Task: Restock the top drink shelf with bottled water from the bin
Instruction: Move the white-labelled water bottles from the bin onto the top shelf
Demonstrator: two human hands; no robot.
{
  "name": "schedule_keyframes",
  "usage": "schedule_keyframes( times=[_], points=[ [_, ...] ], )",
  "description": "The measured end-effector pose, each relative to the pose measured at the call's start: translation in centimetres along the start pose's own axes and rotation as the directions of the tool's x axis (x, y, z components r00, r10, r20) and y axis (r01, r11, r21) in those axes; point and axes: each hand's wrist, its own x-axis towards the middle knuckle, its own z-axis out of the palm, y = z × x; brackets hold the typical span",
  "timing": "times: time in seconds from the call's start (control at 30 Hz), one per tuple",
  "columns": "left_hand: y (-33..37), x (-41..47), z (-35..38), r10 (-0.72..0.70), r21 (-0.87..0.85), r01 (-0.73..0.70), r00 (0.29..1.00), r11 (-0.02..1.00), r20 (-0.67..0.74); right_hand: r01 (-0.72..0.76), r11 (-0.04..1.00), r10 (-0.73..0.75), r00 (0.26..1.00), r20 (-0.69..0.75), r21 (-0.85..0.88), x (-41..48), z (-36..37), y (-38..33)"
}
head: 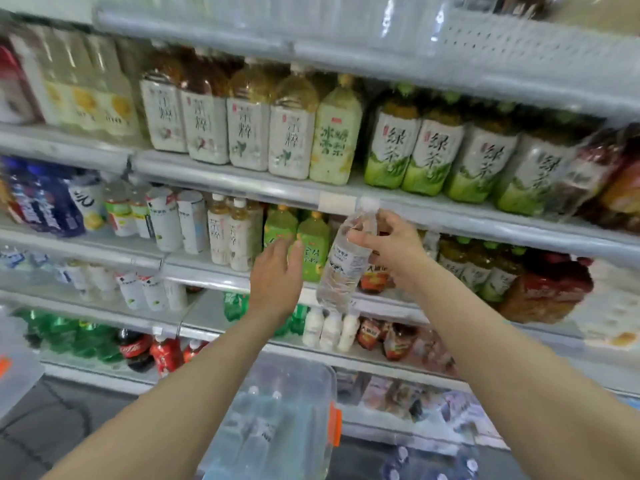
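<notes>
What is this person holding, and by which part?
The right hand grips a clear plastic water bottle with a white cap around its upper body, below the neck. The left hand, open beside it, holds nothing.

Water bottle (346, 261) was clear, with white cap and white label, dark print. Bin (325, 386) was clear plastic, orange latch (335, 424). Tea bottles (429, 157) wore white-and-green labels, black characters. Cola bottles (135, 351) showed red labels. Shelf rails (242, 183) were pale grey.

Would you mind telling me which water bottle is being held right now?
The water bottle gripped by the right hand, held aloft; the other bottles stand in the clear bin below.
</notes>
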Motion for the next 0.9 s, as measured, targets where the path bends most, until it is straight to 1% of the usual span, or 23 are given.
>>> schedule_keyframes(
  times=[0.07, 0.17, 0.33, 0.5, 0.63, 0.73, 0.83, 0.9],
  points=[
    [4.7, 1.6, -1.0, 0.096, -0.061, -0.096, 0.995, 0.993, -0.011, 0.105, 0.993, -0.103, 0.993, -0.048, 0.044, -0.3, -2.3, -5.1],
    [11.3, 3.6, -2.0, 0.209, -0.142, -0.210, 0.978, 0.967, -0.021, 0.256, 0.963, -0.247, 0.964, -0.101, 0.088, -0.7, -5.7, -12.8],
    [20.6, 6.3, -2.3, 0.347, -0.310, -0.341, 0.937, 0.888, -0.039, 0.421, 0.903, -0.405, 0.900, -0.160, 0.081, -0.3, -11.5, -23.8],
    [28.4, 9.0, -1.5, 0.456, -0.428, -0.402, 0.890, 0.810, 0.027, 0.540, 0.841, -0.527, 0.833, -0.167, 0.040, 1.4, -16.2, -32.2],
    [33.1, 11.9, 0.2, 0.525, -0.446, -0.434, 0.845, 0.783, 0.099, 0.597, 0.802, -0.588, 0.792, -0.167, 0.007, 4.1, -18.9, -35.9],
    [35.3, 13.9, 2.0, 0.543, -0.446, -0.431, 0.825, 0.784, 0.156, 0.602, 0.798, -0.595, 0.790, -0.145, 0.006, 6.9, -20.6, -37.0],
    [36.4, 15.9, 4.2, 0.507, -0.433, -0.386, 0.837, 0.815, 0.207, 0.595, 0.804, -0.591, 0.799, -0.111, -0.006, 10.2, -22.1, -37.2],
    [37.1, 17.4, 5.6, 0.481, -0.420, -0.364, 0.849, 0.832, 0.217, 0.585, 0.811, -0.585, 0.807, -0.086, -0.020, 12.6, -22.8, -37.0]
  ],
)
